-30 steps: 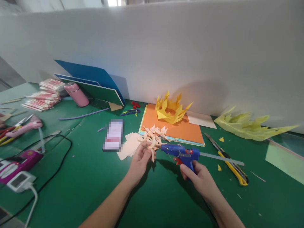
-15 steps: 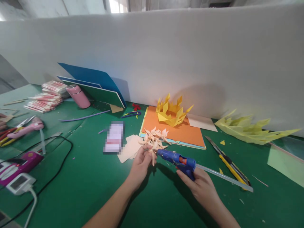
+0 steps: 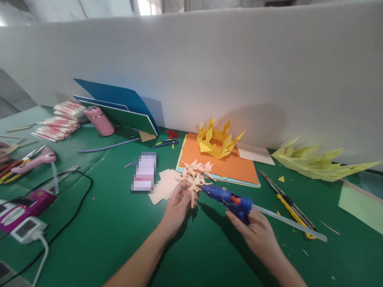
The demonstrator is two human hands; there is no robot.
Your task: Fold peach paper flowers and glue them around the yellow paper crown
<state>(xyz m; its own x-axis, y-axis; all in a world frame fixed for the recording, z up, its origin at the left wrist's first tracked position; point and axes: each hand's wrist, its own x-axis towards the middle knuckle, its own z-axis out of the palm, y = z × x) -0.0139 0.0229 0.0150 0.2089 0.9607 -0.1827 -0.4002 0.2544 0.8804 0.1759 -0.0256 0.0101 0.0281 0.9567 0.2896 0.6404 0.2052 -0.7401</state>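
Pinched in my left hand (image 3: 178,203) is a peach folded-paper piece (image 3: 196,179) with many pointed tips. My right hand (image 3: 254,229) grips a blue hot glue gun (image 3: 223,194), and a long clear glue stick (image 3: 290,222) sticks out of its back end. The gun's nozzle is at the right side of the peach piece; whether it touches is too small to tell. Peach paper sheets (image 3: 164,187) lie just left of my left hand. Behind the piece, a yellow folded-paper crown (image 3: 217,145) stands on orange paper (image 3: 236,171).
A utility knife (image 3: 295,213) and a pale yellow paper crown (image 3: 320,163) are on the right. To the left lie a phone (image 3: 144,173), a pink glue gun (image 3: 36,161), a power strip (image 3: 26,209) with a cord, and a pink bottle (image 3: 99,120). Another person's hand (image 3: 4,153) shows at the left edge.
My right hand has drawn the glue gun slightly to the right, its nozzle moving a little away from my left fingers. My left hand stays almost in place with the peach piece.
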